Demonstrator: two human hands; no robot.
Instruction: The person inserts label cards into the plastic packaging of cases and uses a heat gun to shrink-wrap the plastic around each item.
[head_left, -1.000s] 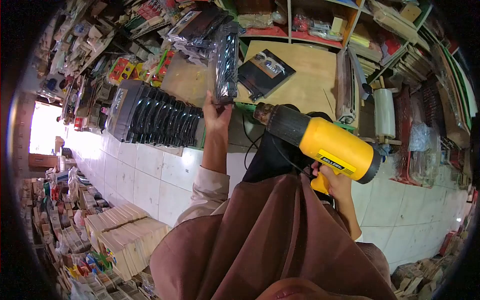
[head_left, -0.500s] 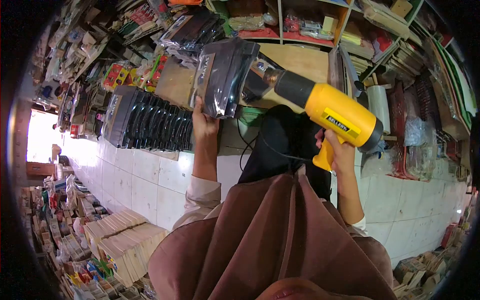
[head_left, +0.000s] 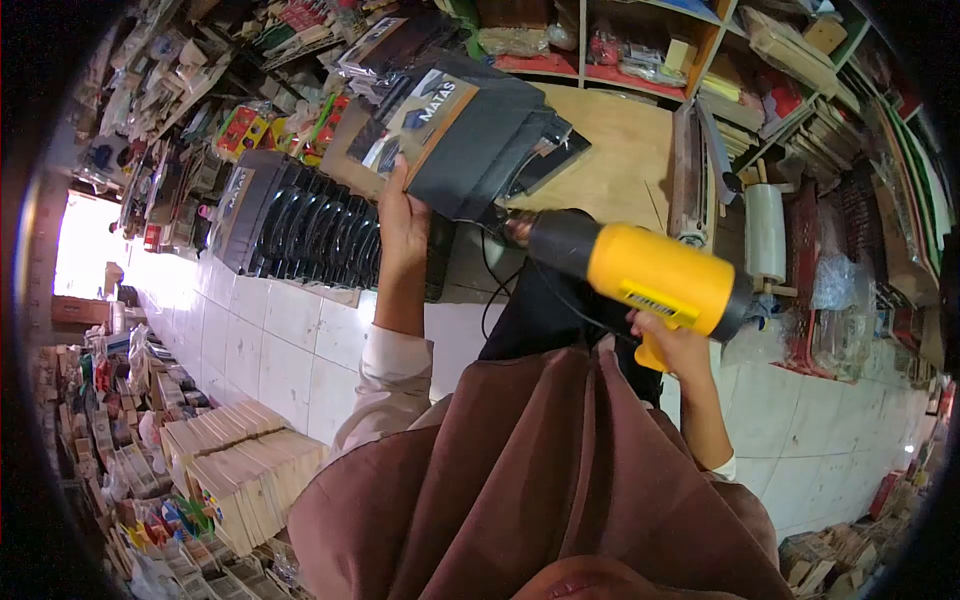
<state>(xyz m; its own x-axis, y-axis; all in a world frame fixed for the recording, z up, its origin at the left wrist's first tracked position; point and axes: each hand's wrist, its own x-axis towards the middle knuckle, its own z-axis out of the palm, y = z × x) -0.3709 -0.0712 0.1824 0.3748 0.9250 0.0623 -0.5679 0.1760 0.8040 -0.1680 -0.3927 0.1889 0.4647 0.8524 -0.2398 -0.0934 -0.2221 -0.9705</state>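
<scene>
My left hand (head_left: 402, 222) grips the near-left edge of a black, film-wrapped package (head_left: 480, 145), thumb on its face. The package has a label reading "MATAS" and is tilted above the wooden table. My right hand (head_left: 682, 346) is wrapped round the handle of a yellow heat gun (head_left: 655, 278) with a black front. Its metal nozzle (head_left: 518, 228) points left, close to the package's lower right corner. A row of similar black packages (head_left: 315, 222) stands to the left of my left hand.
A wooden table top (head_left: 615, 130) lies beyond the package. More wrapped packages (head_left: 385, 45) are piled at the back left. Shelves (head_left: 640, 85) with bagged goods stand behind. A clear film roll (head_left: 765, 232) is at right; stacked wooden boards (head_left: 235, 465) lie lower left. A cable hangs near my legs.
The package has turned so its label faces up more, and its film looks smoother. The heat gun has moved down and left, its nozzle now by the package's lower corner.
</scene>
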